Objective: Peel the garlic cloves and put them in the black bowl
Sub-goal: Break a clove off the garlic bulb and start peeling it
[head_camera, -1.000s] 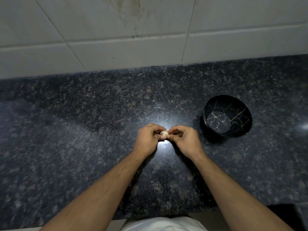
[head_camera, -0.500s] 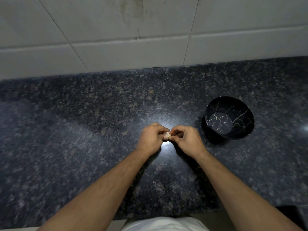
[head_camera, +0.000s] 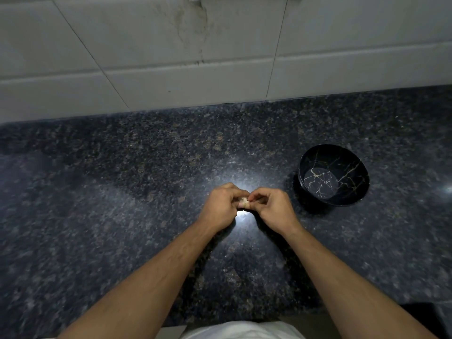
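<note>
- Fingers of both my hands — left hand (head_camera: 221, 206), right hand (head_camera: 271, 207) — still pinch the garlic clove (head_camera: 244, 203), now less exposed.
- Peeling ongoing — black bowl (head_camera: 333, 174) holds nothing yet.

Two bare arms and a white top

The left hand (head_camera: 221, 207) and right hand (head_camera: 274, 209) wear nothing. White cloth (head_camera: 239, 330) shows at the bottom.

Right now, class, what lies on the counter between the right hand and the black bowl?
Nothing: in the head view only bare granite counter separates the right hand from the black bowl.
</note>
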